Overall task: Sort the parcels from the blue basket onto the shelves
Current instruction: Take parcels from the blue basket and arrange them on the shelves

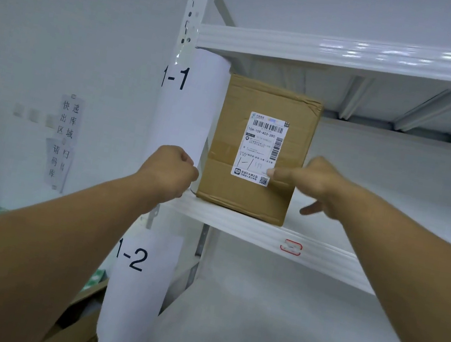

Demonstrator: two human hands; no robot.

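We see cardboard parcel (pixel 258 149) upright on white shelf (pixel 267 234), at left end beside sign "1-1" (pixel 183 103). Left hand (pixel 168 171) clenched, empty, at parcel's left edge. Right hand (pixel 319 184) released, fingertip touching shipping label (pixel 261 148). Sign "1-2" (pixel 136 291) below; white wall (pixel 63 21) with notices.

two bare forearms entered from the bottom corners of the view, with no sleeves, watch, bands or gloves on them. the left hand (pixel 170 171) and the right hand (pixel 320 187) were bare too, and no rings showed on the fingers that could be seen. the nails looked short and unpainted where one fingertip caught the light. the forearms appeared wide near the lens and narrow at the wrists, an effect of the wide-angle camera. the right hand was slightly blurred, so finer marks on it could not be made out.
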